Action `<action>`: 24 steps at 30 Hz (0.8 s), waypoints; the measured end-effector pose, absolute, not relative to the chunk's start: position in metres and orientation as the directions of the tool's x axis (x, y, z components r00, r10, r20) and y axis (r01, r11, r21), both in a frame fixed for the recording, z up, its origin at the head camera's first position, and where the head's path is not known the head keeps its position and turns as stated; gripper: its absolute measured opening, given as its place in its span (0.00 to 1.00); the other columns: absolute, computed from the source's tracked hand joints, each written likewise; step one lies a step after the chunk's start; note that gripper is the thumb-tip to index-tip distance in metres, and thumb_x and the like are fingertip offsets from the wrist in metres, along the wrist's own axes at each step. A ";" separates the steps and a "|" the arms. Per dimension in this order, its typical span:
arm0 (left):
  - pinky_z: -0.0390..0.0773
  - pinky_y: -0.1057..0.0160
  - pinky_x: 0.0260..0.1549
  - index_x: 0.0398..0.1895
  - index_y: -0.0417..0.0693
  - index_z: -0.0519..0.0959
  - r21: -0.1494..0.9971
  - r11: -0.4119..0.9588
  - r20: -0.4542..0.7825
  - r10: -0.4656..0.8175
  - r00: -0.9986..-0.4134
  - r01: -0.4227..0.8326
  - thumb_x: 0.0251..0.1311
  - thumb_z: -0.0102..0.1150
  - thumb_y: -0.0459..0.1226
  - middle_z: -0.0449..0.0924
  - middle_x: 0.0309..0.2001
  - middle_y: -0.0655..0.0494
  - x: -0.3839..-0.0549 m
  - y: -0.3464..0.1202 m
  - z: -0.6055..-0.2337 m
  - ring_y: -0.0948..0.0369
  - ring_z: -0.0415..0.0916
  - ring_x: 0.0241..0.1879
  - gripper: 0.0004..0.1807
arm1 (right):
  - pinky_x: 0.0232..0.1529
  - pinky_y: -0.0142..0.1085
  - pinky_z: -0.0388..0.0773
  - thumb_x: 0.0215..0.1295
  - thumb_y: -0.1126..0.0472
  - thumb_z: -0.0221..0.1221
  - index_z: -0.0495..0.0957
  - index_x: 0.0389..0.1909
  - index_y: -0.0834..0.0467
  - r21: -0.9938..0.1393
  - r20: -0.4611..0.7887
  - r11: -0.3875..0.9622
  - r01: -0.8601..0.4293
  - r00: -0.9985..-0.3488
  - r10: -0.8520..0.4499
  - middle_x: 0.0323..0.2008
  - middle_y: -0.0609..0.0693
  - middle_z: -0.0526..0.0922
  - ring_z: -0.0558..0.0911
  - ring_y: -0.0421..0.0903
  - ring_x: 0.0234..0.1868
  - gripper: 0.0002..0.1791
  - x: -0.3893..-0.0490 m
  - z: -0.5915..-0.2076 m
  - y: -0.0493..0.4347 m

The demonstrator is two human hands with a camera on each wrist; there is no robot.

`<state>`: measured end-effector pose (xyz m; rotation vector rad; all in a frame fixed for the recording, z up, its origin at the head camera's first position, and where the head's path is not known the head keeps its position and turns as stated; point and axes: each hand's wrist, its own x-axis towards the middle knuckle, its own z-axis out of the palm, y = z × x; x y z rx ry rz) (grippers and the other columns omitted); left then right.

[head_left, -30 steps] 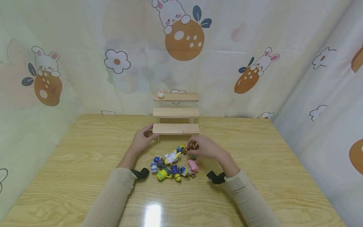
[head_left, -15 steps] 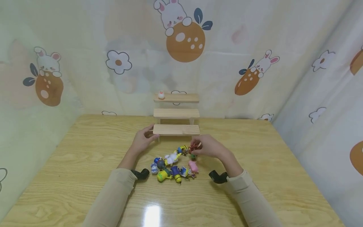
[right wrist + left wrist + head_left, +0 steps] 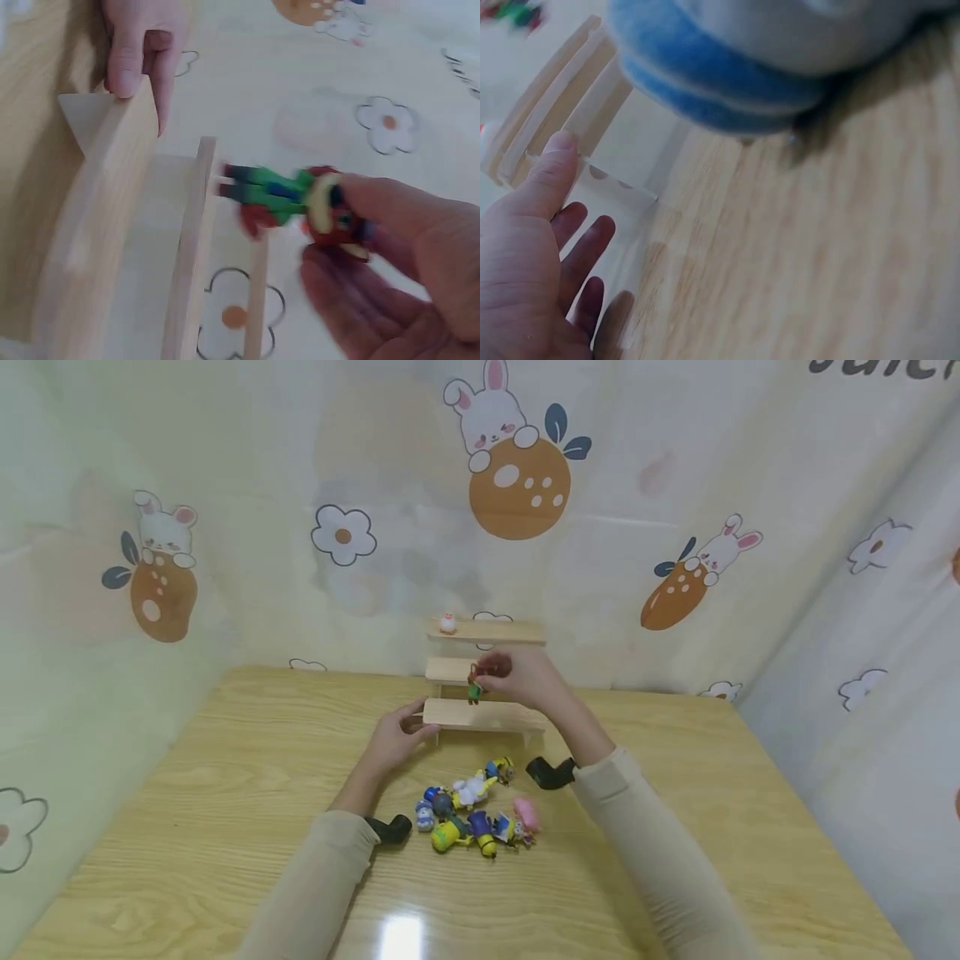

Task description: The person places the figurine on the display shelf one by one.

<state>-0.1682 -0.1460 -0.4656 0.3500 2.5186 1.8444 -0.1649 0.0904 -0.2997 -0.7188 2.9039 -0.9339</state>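
1. A person's right hand (image 3: 525, 675) pinches a small plastic figurine in green clothes with a reddish-brown head (image 3: 474, 689) at head height, thumb on one side and fingers on the other, over a three-tier pale wooden stand (image 3: 483, 714).

2. The figurine hangs at the left of the right hand's fingertips, its long axis close to vertical in the head view, head uppermost and feet down, square to the length of the boards. In the right wrist view, its feet point away from the palm, towards the stand.

3. From overhead, the feet line up with the back edge of the front board, left of its middle; blur leaves it unclear whether they touch wood or hang clear.

4. The left hand (image 3: 393, 739) holds the left end of that front board, thumb at the near edge and fingers behind. It sits lower and to the left of the figurine; the right hand, which bears it, is the nearer.

5. A small round white figure with a red-orange top (image 3: 447, 624) stands at the left end of the top board, while a pink rounded toy (image 3: 527, 815) lies among a colourful cluster on the wood-grain table (image 3: 225, 818) below.
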 end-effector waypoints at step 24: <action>0.81 0.60 0.46 0.70 0.48 0.63 0.938 0.295 0.138 0.159 -0.978 0.180 0.55 0.66 0.50 0.75 0.59 0.44 -0.171 -0.145 -0.468 0.51 0.79 0.53 0.41 | 0.40 0.38 0.81 0.59 0.54 0.66 0.77 0.42 0.59 -0.680 0.209 0.679 -0.278 -0.961 -0.184 0.38 0.53 0.83 0.82 0.48 0.41 0.15 -0.224 -0.307 0.030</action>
